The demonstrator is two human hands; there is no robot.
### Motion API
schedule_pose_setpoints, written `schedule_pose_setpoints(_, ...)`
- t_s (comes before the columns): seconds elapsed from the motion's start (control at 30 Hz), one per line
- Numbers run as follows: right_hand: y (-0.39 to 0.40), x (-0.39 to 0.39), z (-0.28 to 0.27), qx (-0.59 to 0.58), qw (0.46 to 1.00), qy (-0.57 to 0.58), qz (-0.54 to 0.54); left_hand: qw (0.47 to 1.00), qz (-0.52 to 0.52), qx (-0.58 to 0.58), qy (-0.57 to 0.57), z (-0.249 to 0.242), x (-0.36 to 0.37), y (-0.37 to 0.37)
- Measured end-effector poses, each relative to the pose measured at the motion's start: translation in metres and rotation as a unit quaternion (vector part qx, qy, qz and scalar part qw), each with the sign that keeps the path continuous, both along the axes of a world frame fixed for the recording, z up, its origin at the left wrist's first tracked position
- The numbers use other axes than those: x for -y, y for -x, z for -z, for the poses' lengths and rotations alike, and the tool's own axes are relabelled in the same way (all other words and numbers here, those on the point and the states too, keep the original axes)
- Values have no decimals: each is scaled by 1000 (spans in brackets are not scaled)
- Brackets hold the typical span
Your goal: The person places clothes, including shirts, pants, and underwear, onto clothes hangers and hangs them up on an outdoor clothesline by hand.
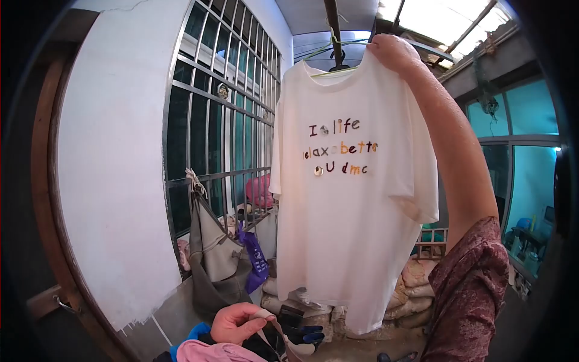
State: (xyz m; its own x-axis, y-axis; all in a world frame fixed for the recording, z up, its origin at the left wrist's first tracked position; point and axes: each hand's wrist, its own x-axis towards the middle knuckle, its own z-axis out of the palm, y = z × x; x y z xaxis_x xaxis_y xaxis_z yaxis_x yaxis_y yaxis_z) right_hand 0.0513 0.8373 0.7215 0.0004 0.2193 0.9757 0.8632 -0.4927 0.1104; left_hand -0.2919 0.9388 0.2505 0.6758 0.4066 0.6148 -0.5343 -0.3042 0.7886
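A white T-shirt (344,223) with coloured lettering on its chest hangs from a thin green hanger (333,73) beneath a dark pole (332,15). My right hand (392,53), its arm raised, is closed on the T-shirt's shoulder beside the neckline; the fingertips are partly hidden. Low in the view, my left hand (236,323) is closed around a beige strap (274,323), which loops down toward the bottom edge. Pink cloth (214,352) and blue cloth (198,333) lie bunched just below that hand.
At left, a barred window (223,102) carries a grey bag (214,253) and a purple bag (254,256). Stacked sacks (416,289) stand behind the T-shirt. A wooden door frame (54,181) edges the far left, and a glazed window (531,199) is at right.
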Motion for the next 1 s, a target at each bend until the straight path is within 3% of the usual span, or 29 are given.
schedule_pose_setpoints(0.27, -4, -18, 0, -3, 995, -100, -22, 999, -43, 7, 32, 4, 5, -5)
schedule_pose_setpoints(0.57, -12, -55, -7, -38, 991, -127, -11, 998, 30, -28, -37, -4, 3, -5)
schedule_pose_setpoints(0.77, -40, -77, 6, -13, 982, -182, -47, 995, 80, -57, -34, -11, 24, -30)
schedule_pose_setpoints(0.83, -39, -84, -2, -34, 977, -195, -78, 990, 33, -127, -57, -6, 20, -32)
schedule_pose_setpoints(1.0, -31, -87, -7, -11, 972, -195, -132, 985, 33, -135, -98, -5, 29, -40)
